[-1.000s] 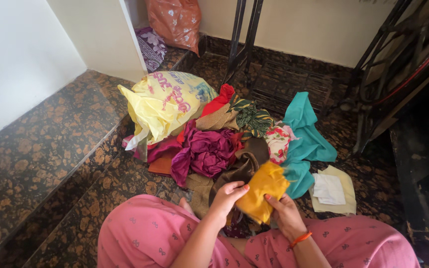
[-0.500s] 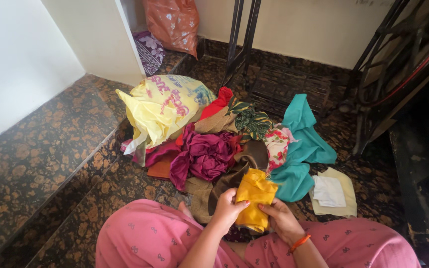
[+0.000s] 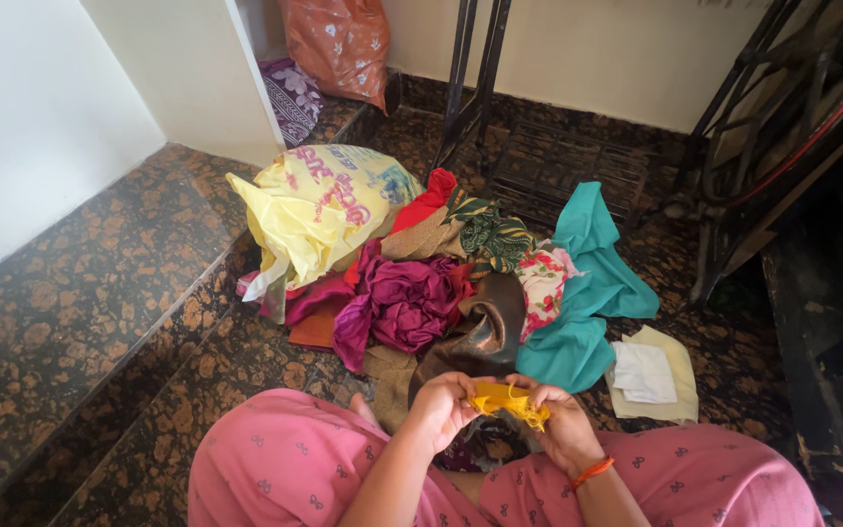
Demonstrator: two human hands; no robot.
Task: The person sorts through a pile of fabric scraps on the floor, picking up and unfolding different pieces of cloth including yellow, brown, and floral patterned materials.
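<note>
A small yellow cloth [image 3: 509, 400] is bunched up between both my hands, just above my lap. My left hand [image 3: 444, 407] grips its left end and my right hand [image 3: 563, 429], with an orange band at the wrist, grips its right end. My legs in pink patterned trousers [image 3: 285, 468] fill the bottom of the view. Right beyond my hands lies a heap of cloth pieces: a shiny brown cloth [image 3: 481, 342], a magenta cloth [image 3: 407, 303] and a teal cloth [image 3: 587, 293].
A stuffed yellow plastic bag [image 3: 319, 205] lies at the heap's left. Cream and white cloth pieces [image 3: 651, 376] lie flat at the right. Black metal sewing-machine stands [image 3: 753, 146] rise behind and to the right. An orange bag [image 3: 339, 39] sits by the wall. A raised stone step [image 3: 70, 303] runs along the left.
The yellow cloth, earlier held up spread between my hands, has been drawn down and crumpled into a small bunch close to my lap. The heap has not moved.
</note>
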